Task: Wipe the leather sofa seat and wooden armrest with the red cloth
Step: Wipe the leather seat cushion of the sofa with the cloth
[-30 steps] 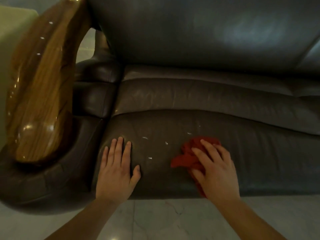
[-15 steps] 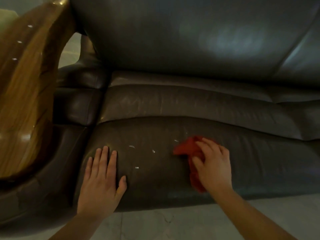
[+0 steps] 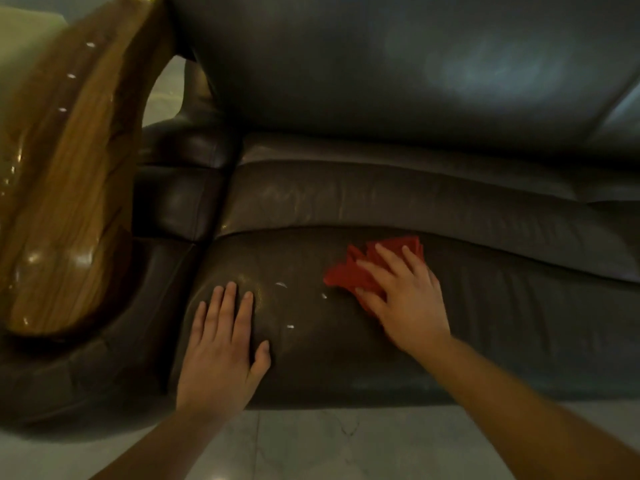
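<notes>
Dark leather sofa seat cushion at centre; leather backrest behind it. Curved glossy wooden armrest at far left, above padded leather arm. Left hand flat on seat near front-left corner. Right hand to its right, on crumpled red cloth lying on seat. Small white flecks on seat between hands. Pale marble floor in front of sofa.
</notes>
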